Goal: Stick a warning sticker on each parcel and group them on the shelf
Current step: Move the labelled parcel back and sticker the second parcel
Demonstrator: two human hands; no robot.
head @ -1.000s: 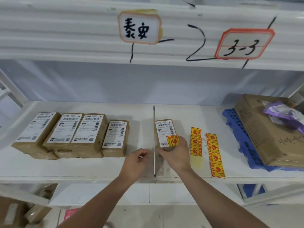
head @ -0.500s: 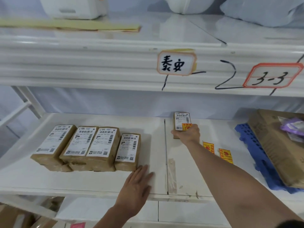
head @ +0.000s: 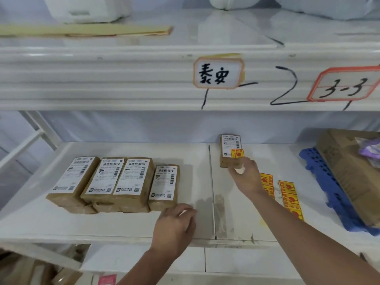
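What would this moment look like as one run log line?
right hand on stickered brown parcel at shelf back | left hand flat on white shelf | unstickered brown parcels wait

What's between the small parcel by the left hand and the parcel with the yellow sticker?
Only bare shelf and its seam, in the head view.

White metal shelving unit [head: 102, 227], two tiers, ribbed front rail [head: 102, 79] bearing handwritten orange-bordered paper tags [head: 219, 73]. Pale blue-white back wall [head: 123, 126]. Even, diffuse lighting. Blue perforated plastic pallet [head: 329, 194] at right.
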